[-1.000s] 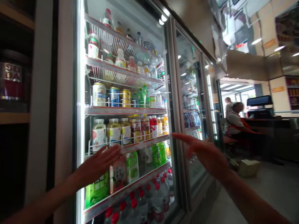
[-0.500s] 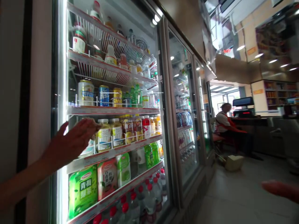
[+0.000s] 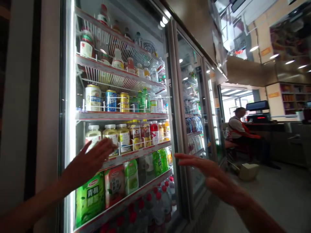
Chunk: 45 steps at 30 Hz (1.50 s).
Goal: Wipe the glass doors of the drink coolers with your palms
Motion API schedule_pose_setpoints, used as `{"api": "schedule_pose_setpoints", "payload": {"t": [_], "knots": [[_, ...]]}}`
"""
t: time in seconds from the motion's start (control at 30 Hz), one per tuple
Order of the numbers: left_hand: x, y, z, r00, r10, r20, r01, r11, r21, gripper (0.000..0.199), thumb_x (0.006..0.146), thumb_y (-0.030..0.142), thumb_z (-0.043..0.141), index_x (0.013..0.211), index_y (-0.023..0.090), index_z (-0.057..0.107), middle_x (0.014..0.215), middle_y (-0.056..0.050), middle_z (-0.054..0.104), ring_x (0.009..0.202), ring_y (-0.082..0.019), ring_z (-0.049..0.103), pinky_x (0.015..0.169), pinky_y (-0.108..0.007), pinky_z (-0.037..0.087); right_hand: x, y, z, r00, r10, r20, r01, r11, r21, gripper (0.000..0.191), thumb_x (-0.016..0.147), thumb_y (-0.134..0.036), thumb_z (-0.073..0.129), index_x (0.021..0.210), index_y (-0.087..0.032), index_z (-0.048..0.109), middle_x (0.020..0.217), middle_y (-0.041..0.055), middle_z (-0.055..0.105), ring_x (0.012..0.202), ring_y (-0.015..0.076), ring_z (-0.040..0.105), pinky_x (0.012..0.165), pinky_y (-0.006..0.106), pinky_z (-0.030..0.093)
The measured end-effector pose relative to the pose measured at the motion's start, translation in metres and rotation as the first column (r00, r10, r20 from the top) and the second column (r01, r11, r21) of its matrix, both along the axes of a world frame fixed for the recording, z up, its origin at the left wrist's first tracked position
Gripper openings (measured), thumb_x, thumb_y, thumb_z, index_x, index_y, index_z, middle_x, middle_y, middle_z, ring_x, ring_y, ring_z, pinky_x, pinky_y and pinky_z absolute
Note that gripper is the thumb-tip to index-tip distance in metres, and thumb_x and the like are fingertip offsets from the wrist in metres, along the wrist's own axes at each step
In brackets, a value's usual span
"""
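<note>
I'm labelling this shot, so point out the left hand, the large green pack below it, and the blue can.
Left hand (image 3: 87,162): head view, back of the hand.
Large green pack (image 3: 91,198): head view, its front.
Blue can (image 3: 111,101): head view, its side.

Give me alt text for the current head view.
An open left hand and right hand are raised before a lit drinks cooler. Its shelves hold bottles and cans; a person sits in the background at right.

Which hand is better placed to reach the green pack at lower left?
Probably the left hand: it appears just above the green pack, while the right hand appears farther right, near the door frame.
</note>
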<state>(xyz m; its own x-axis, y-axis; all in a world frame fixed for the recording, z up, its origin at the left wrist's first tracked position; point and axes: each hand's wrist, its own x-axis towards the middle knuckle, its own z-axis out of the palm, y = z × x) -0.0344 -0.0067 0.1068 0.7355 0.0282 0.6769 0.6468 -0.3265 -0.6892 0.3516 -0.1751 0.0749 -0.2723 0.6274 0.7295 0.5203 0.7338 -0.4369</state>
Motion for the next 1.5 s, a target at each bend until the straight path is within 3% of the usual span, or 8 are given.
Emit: {"api": "schedule_pose_setpoints", "payload": {"t": [0.37,0.5,0.73,0.87,1.17,1.3,1.4,1.5], "knots": [[0.007,0.012,0.011,0.997,0.018,0.073,-0.02,0.999,0.025,0.049,0.087,0.014,0.038,0.134,0.022,0.043,0.144,-0.009,0.042,0.136,-0.025,0.032,0.113,-0.053,0.017,-0.037,0.11,0.018,0.982,0.167,-0.09,-0.183,0.958,-0.22,0.067,0.082,-0.073,0.034,0.095,-0.019,0.071,0.128,0.0082,0.059,0.122,0.0257,0.051,0.105,0.043,0.036],[0.025,0.018,-0.026,0.981,-0.091,-0.171,0.089,0.996,-0.018,0.046,0.084,0.016,0.041,0.127,0.03,0.051,0.137,-0.001,0.051,0.135,-0.014,0.035,0.117,-0.037,0.009,-0.051,0.133,0.017,0.993,-0.115,-0.021,0.113,0.991,-0.065,0.061,0.083,-0.065,0.044,0.117,-0.018,0.063,0.137,0.0115,0.051,0.131,0.0265,0.041,0.109,0.044,0.031],[0.024,0.013,0.026,0.99,0.097,0.103,-0.102,0.994,0.042,0.049,0.086,0.014,0.037,0.134,0.02,0.044,0.144,-0.012,0.041,0.136,-0.027,0.032,0.111,-0.058,0.015,-0.088,0.181,0.007,0.834,-0.521,0.181,0.503,0.854,0.134,0.053,0.09,-0.025,0.043,0.142,-0.018,0.036,0.153,0.0114,0.026,0.141,0.0246,0.023,0.112,0.051,0.022],[0.029,0.016,-0.026,0.992,-0.024,-0.124,0.022,1.0,-0.022,0.052,0.083,0.015,0.04,0.133,0.028,0.044,0.14,-0.003,0.048,0.135,-0.017,0.035,0.116,-0.041,0.012,-0.095,0.196,-0.002,0.789,-0.568,0.233,0.537,0.823,0.187,0.061,0.087,-0.016,0.042,0.146,-0.019,0.027,0.156,0.0106,0.014,0.143,0.0268,0.012,0.112,0.055,0.017],[0.03,0.018,0.025,0.987,0.085,0.136,-0.087,0.996,0.006,0.05,0.086,0.017,0.039,0.135,0.022,0.042,0.144,-0.011,0.04,0.136,-0.026,0.033,0.111,-0.056,0.018,-0.032,0.102,0.032,0.993,0.062,-0.105,-0.065,0.998,-0.02,0.063,0.095,-0.049,0.009,0.107,-0.025,0.067,0.131,0.0026,0.057,0.124,0.0218,0.05,0.1,0.046,0.041],[0.043,0.019,-0.032,0.989,0.007,-0.151,-0.012,0.999,-0.035,0.048,0.084,0.019,0.043,0.132,0.027,0.046,0.142,-0.002,0.045,0.135,-0.018,0.035,0.116,-0.042,0.011,-0.008,0.042,0.055,0.974,0.165,-0.158,-0.148,0.983,0.112,0.065,0.086,-0.071,0.019,0.097,-0.031,0.07,0.131,-0.0032,0.057,0.131,0.0227,0.043,0.106,0.046,0.036],[0.042,0.019,-0.051,0.936,-0.056,-0.346,0.037,0.998,-0.059,0.05,0.083,0.019,0.045,0.132,0.029,0.045,0.14,0.001,0.048,0.134,-0.014,0.036,0.117,-0.037,0.005,-0.024,0.073,0.04,0.984,0.077,-0.159,-0.064,0.994,0.086,0.063,0.086,-0.069,0.03,0.111,-0.025,0.066,0.135,0.0039,0.054,0.13,0.0237,0.043,0.108,0.046,0.033],[0.032,0.019,-0.003,0.985,0.059,-0.164,-0.061,0.998,-0.011,0.052,0.084,0.013,0.041,0.134,0.025,0.043,0.143,-0.005,0.043,0.135,-0.02,0.034,0.115,-0.047,0.012,-0.05,0.134,0.006,0.983,-0.18,-0.018,0.179,0.983,-0.034,0.05,0.088,-0.05,0.045,0.128,-0.021,0.055,0.142,0.0094,0.045,0.133,0.0244,0.039,0.11,0.045,0.031]]}}
